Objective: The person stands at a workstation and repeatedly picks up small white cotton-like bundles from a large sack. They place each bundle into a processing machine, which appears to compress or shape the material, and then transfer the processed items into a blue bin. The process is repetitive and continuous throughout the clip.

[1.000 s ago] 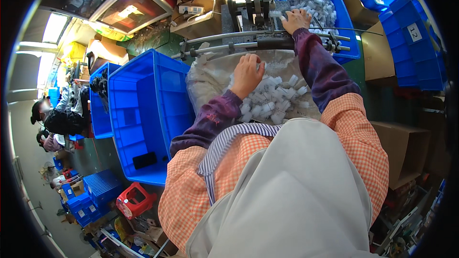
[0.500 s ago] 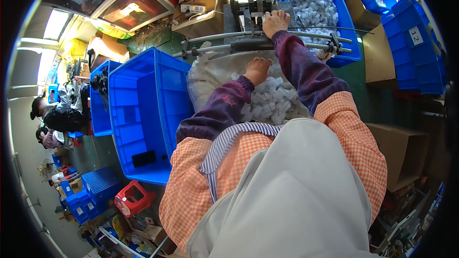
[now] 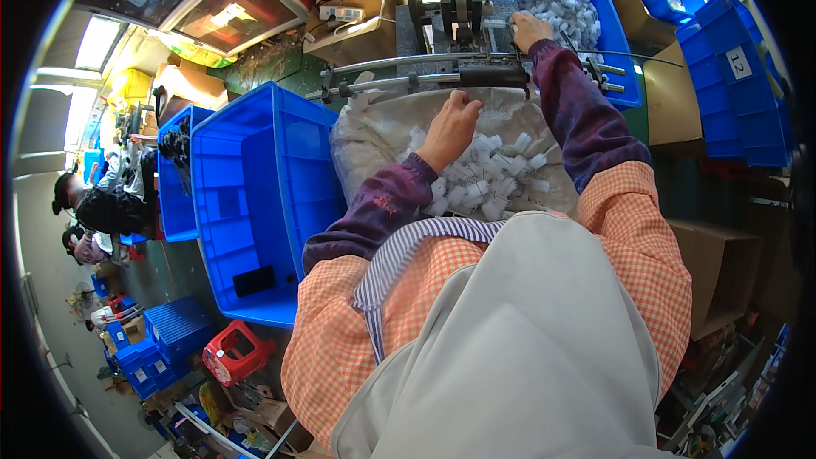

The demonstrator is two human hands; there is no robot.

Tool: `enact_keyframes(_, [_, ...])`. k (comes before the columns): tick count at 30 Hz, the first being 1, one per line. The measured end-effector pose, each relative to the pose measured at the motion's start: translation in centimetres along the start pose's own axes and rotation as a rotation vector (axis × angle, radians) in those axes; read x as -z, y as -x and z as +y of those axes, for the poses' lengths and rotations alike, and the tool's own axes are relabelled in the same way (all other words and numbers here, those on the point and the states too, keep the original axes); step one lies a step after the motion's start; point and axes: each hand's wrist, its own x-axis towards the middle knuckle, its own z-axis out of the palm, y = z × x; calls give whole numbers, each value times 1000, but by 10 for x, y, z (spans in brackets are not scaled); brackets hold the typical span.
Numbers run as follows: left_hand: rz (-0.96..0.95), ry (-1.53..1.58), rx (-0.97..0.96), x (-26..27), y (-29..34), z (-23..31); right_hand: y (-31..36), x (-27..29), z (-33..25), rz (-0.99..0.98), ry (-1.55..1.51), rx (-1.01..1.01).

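My left hand (image 3: 452,129) hovers over a cloth-lined hollow with a heap of small white translucent plastic pieces (image 3: 493,177). Its fingers are curled and pressed together; whatever they may hold is too small to make out. Farther forward, my right hand (image 3: 531,31) is at the right side of a dark metal bench machine (image 3: 450,21), with fingers closed at its edge. What they grip there is hidden. Between my hands and the machine run metal rails (image 3: 399,74) with a black sleeve (image 3: 493,76) on them.
A blue bin (image 3: 616,51) of similar white pieces stands beyond my right hand. To my left is a large blue crate (image 3: 246,204) with a dark flat object inside. Cardboard boxes (image 3: 714,276), a red stool (image 3: 236,353) and stacked blue crates (image 3: 735,76) surround me. People work at far left.
My right hand has moved right, from the front of the machine to its right side. The black sleeve has shifted right along the rails. My left hand has drawn slightly back toward me.
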Motion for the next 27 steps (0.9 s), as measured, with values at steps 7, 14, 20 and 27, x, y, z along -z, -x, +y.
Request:
enact_keyframes(7, [125,-74,-54,15,-1,7,-13,28,-7,-197,65,7])
enact_keyframes(14, [254,-2,-43,19,-1,6,-37,37,6,-273,14,113])
enact_keyframes(20, [246,49,-23,20,2,4,-27,38,1,-378,52,64])
enact_keyframes(27, [254,91,-37,24,-2,5,-34,44,46,-247,-14,120])
